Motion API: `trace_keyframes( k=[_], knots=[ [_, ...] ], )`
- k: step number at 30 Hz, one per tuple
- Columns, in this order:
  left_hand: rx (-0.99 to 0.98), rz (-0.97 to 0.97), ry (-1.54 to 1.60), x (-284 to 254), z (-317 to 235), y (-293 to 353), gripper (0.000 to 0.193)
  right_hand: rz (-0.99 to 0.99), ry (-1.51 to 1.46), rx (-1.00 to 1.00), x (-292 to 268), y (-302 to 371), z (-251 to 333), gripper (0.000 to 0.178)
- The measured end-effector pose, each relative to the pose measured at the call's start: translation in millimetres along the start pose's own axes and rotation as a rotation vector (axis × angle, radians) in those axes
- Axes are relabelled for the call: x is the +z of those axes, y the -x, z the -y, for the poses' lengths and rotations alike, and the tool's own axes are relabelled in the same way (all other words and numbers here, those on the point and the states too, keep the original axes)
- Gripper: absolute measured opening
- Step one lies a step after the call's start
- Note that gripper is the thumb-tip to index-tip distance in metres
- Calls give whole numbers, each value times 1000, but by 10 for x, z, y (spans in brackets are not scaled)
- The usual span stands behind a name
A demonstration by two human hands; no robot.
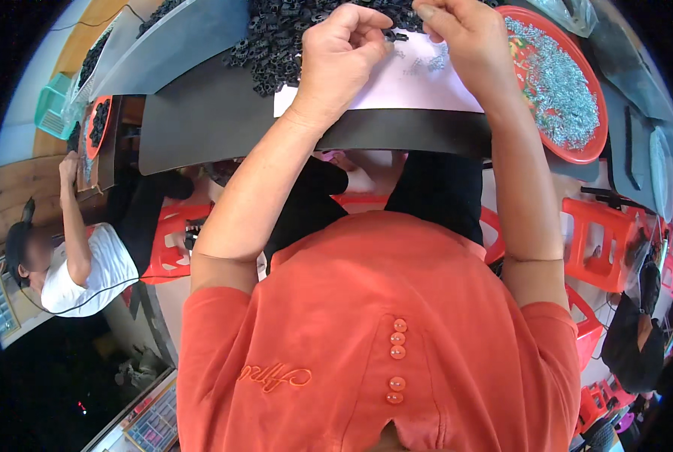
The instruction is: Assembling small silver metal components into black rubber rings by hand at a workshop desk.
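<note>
My left hand (340, 60) is closed in a pinch over the far side of the table. A small black plastic part (400, 36) pokes out at its fingertips. To its right, my right hand (472, 53) is also closed, thumb against fingers; whatever it pinches is too small to make out. Beneath both hands lies a white sheet (419, 96) with a few small shiny metal pieces (433, 62) on it. A big heap of similar black plastic parts (272, 56) spreads behind and left of my left hand. Right of my right hand, a round red tray (602, 113) holds many small silvery metal pieces (566, 94).
A large grey bin (178, 56) stands at the far left beside the heap. Farther left, a person in a white shirt (88, 267) sits reaching to another work surface with a red tray (109, 120). Red plastic stools (600, 241) stand at right. The dark table's edge (404, 143) crosses before me.
</note>
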State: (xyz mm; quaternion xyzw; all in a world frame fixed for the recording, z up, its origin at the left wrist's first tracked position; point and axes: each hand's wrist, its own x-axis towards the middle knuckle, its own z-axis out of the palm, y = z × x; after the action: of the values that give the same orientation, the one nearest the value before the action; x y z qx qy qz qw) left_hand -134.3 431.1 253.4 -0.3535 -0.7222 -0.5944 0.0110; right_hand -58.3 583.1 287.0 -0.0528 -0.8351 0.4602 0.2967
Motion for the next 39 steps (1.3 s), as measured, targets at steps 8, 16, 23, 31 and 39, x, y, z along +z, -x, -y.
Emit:
trace_keyframes(
  k=[8,16,23,31,39],
  knots=[
    [130,-112,-13,-71,70,4,10,-123,-47,17,36,-21,-46,11],
    [429,-45,-382,-130,-171,-134,8,-183,-88,-35,19,-77,-176,11],
    [449,469,-894,-119,-388,-388,11,-132,-342,50,5,-80,-227,6],
    [427,575,-896,-151,-249,-444,14,-150,-237,32,-1,7,-57,8],
    [638,377,-888,-76,-65,-407,12,-144,-292,33,20,-30,-158,8]
  ],
)
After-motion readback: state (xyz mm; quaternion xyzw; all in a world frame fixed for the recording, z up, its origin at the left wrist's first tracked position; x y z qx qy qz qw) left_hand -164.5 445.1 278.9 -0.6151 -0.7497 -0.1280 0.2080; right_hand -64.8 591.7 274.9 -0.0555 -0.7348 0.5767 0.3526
